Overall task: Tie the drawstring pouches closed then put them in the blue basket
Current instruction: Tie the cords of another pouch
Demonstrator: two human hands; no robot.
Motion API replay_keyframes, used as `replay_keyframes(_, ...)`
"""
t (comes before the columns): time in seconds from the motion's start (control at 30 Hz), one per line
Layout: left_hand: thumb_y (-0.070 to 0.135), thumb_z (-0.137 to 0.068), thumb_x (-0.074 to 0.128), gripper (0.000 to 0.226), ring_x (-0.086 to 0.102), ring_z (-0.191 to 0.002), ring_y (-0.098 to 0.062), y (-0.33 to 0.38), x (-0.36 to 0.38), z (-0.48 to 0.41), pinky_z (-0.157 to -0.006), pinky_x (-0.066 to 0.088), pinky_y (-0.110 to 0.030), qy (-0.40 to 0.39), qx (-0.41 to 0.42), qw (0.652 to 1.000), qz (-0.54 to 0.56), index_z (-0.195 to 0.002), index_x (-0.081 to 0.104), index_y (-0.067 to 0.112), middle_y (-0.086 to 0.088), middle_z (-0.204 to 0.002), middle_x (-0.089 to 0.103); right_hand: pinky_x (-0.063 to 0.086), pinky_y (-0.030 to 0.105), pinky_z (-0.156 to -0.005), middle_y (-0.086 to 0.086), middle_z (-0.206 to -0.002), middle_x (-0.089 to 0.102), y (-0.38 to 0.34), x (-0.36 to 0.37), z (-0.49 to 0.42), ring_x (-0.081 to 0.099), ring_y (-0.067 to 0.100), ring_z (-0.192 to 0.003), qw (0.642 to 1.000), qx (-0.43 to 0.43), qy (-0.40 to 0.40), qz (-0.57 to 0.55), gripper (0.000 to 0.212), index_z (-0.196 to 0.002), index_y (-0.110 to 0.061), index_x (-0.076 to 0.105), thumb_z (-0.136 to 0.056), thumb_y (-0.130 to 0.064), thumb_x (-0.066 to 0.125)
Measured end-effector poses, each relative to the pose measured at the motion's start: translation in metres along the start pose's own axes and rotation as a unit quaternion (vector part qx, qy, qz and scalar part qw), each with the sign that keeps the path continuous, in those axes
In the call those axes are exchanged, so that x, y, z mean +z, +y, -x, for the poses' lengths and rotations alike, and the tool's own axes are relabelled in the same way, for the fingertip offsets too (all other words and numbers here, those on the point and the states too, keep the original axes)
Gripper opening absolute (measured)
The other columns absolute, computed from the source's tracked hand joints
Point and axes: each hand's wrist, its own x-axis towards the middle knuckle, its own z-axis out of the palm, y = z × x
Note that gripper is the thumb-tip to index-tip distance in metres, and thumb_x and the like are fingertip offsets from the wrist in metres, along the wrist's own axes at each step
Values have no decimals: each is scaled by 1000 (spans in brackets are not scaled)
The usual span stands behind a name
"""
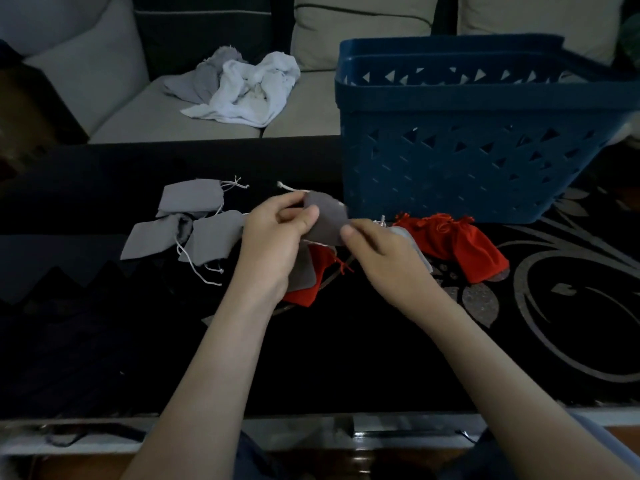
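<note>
Both hands hold one grey drawstring pouch (327,216) above the dark table. My left hand (277,233) pinches its left edge between thumb and fingers, and its white cord (287,187) trails off to the upper left. My right hand (377,251) grips the pouch's lower right corner. Three more grey pouches (194,223) lie to the left with loose white cords. Red pouches (460,242) lie to the right, in front of the blue basket (460,161). Another red pouch (313,275) and a grey one lie under my hands.
The dark table cover (571,306) has a silver floral pattern on the right. A grey sofa (145,112) stands behind the table with crumpled white and grey cloths (242,88) on its seat. The table's near edge runs along the bottom.
</note>
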Motion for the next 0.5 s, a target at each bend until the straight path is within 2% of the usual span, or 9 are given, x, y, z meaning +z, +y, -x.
replay_keyframes(0.07, 0, -88, 60, 25, 63, -76, -8, 6, 5, 6, -75, 52, -19, -49, -17, 997, 57, -109, 63, 13, 0, -76, 64, 43, 24, -89, -3, -95, 69, -2, -6, -3, 62, 10, -97, 981, 108, 11, -159, 33, -108, -14, 67, -99, -36, 44)
replay_keyframes(0.13, -1, -89, 59, 22, 65, -77, -8, 8, 9, 10, -73, 51, -16, -93, -18, 994, 52, -105, 64, 14, -2, -80, 65, 48, 26, -85, 4, -97, 73, -3, -14, -6, 67, 13, -91, 927, 188, 1, -324, 39, -107, -10, 68, -99, -38, 42)
replay_keyframes(0.2, -1, -89, 58, 21, 65, -75, -5, 8, 11, 13, -71, 50, -14, -138, -27, 989, 41, -101, 64, 15, -4, -82, 64, 53, 29, -82, 9, -95, 74, -5, -20, -5, 69, 19, -89, 889, 189, -7, -416, 34, -98, -9, 69, -99, -33, 45)
replay_keyframes(0.33, 12, -93, 54, 11, 65, -74, -5, 6, 15, 18, -73, 51, -17, -205, -53, 977, 6, -92, 65, 12, 3, -76, 69, 53, 27, -73, 7, -83, 71, -2, -27, -1, 66, 17, -80, 915, 116, 25, -386, 19, -90, -7, 68, -96, -17, 52)
replay_keyframes(0.43, 27, -98, 46, 29, 62, -67, -3, 5, 21, 18, -71, 49, -20, -184, -37, 982, -37, -81, 68, 19, 9, -68, 69, 51, 31, -75, 9, -85, 69, 1, -31, 0, 65, 19, -82, 931, 109, 29, -348, 12, -94, -5, 66, -93, -9, 54)
replay_keyframes(0.5, 29, -99, 44, 33, 59, -60, -2, 5, 25, 17, -67, 47, -21, -151, -30, 987, -43, -78, 68, 20, 10, -62, 67, 53, 25, -71, 7, -83, 69, -1, -33, 2, 66, 15, -78, 924, 107, 21, -366, 12, -98, -4, 63, -93, -4, 53)
